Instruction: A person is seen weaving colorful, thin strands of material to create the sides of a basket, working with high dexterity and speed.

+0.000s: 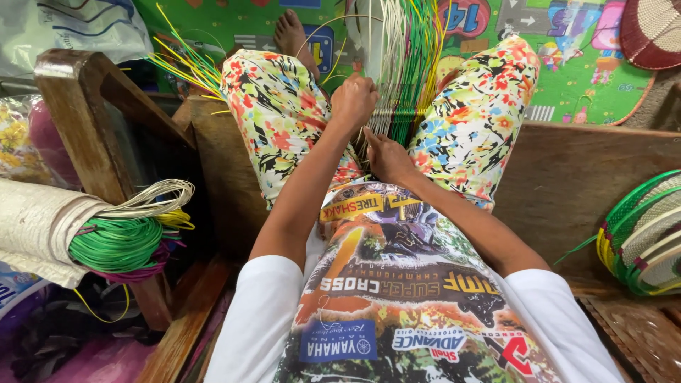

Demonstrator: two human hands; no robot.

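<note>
Left hand point(353, 99) fisted around thin springy plastic strips point(408, 64); right hand point(386, 157) pinches them just below; light, slippery, grip low.

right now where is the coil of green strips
In the head view the coil of green strips hangs at the left, beside the wooden chair arm, against a rolled mat.

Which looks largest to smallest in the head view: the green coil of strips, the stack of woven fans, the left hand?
1. Stack of woven fans, cut by the frame edge.
2. Green coil of strips.
3. Left hand.
The first two look close in size; the hand lies farther from the camera.
</note>
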